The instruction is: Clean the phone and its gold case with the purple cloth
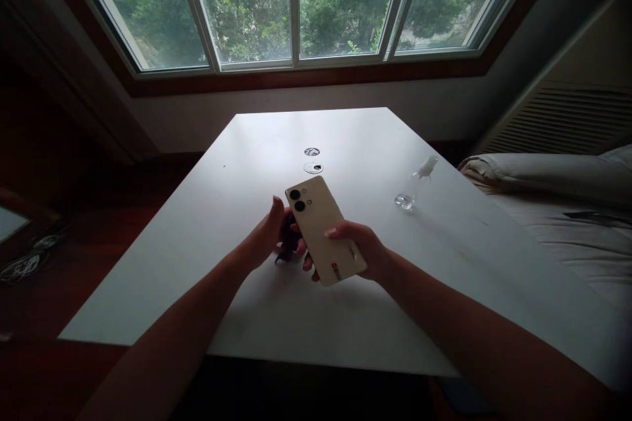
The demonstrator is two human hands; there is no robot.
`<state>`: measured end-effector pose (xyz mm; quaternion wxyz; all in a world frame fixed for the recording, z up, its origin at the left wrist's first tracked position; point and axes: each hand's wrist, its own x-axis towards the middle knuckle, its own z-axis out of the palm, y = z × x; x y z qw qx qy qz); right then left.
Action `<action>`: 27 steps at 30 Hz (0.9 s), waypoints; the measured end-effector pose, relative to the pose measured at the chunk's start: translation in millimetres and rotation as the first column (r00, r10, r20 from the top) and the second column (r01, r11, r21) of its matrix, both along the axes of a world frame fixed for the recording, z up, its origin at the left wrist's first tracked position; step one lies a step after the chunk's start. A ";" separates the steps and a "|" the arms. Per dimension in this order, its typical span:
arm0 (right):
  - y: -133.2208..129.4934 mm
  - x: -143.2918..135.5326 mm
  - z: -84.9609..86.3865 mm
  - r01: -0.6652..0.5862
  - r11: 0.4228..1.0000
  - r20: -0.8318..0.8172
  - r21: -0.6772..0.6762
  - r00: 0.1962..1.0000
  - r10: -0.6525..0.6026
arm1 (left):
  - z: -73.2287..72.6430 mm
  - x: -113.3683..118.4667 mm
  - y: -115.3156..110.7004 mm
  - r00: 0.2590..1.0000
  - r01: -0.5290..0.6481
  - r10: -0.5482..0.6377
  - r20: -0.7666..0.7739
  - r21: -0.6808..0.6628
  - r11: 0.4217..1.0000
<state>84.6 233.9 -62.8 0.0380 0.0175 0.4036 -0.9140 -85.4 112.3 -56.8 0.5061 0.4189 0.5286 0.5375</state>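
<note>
A pale gold smartphone is tilted above the table, its back with the camera lenses facing up. My right hand grips its lower end, thumb across the back and fingers underneath. Close to the phone's left edge, my left hand is closed around a dark, crumpled piece of cloth, with the thumb raised. Part of the cloth hangs below the fingers. The phone hides some of the left fingers.
On the white table, a clear bottle with a white top is at the right. Two small round pieces lie beyond the phone. Behind the table is a window; bedding lies at right and cables at left.
</note>
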 end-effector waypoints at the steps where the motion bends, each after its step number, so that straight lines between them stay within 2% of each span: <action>1: -2.0 -0.9 -1.3 -0.005 1.000 0.040 -0.016 0.999 0.006 | 0.0 4.8 -0.5 0.999 -0.045 0.045 -0.001 -0.021 0.999; 3: -6.1 -2.9 -4.3 0.002 1.000 0.089 -0.003 0.996 -0.002 | -0.2 12.3 -1.3 0.989 -0.147 0.147 -0.012 -0.064 0.987; 5: -9.4 -5.0 -7.3 0.027 0.998 0.090 0.064 0.995 -0.032 | 0.0 16.6 -1.8 0.977 -0.214 0.213 -0.013 -0.070 0.974; 9: -8.3 -8.8 -12.0 0.139 0.981 0.099 0.137 0.983 -0.153 | 2.4 18.0 -2.8 0.964 -0.265 0.266 0.019 -0.015 0.964; 11: -3.8 -10.4 -13.4 0.240 0.958 0.140 0.156 0.955 -0.262 | 3.2 17.3 -3.3 0.962 -0.268 0.268 0.060 -0.004 0.963; 12: -1.5 -11.1 -13.8 0.305 0.931 0.149 0.201 0.930 -0.337 | 3.0 16.8 -3.5 0.962 -0.260 0.259 0.091 -0.003 0.966; 14: 1.6 -12.6 -14.2 0.420 0.836 0.122 0.354 0.865 -0.486 | 1.6 15.9 -3.5 0.960 -0.237 0.237 0.149 -0.021 0.971; 16: 1.5 -14.1 -14.8 0.454 0.747 0.080 0.486 0.828 -0.555 | -0.3 15.3 -2.8 0.955 -0.216 0.224 0.192 -0.062 0.974; 17: 0.5 -14.9 -15.3 0.439 0.734 0.075 0.518 0.832 -0.550 | -1.0 15.2 -2.2 0.952 -0.213 0.228 0.203 -0.089 0.973; 21: -3.7 -16.9 -19.2 0.349 0.790 0.090 0.505 0.888 -0.450 | -1.5 14.7 0.9 0.929 -0.184 0.239 0.281 -0.209 0.960; 24: -2.9 -16.5 -20.1 0.336 0.776 0.065 0.534 0.899 -0.434 | -1.5 12.4 3.6 0.894 -0.135 0.245 0.375 -0.297 0.945; 27: -3.0 -15.3 -17.1 0.317 0.781 0.062 0.537 0.909 -0.412 | -3.3 8.7 6.2 0.860 -0.128 0.257 0.441 -0.302 0.945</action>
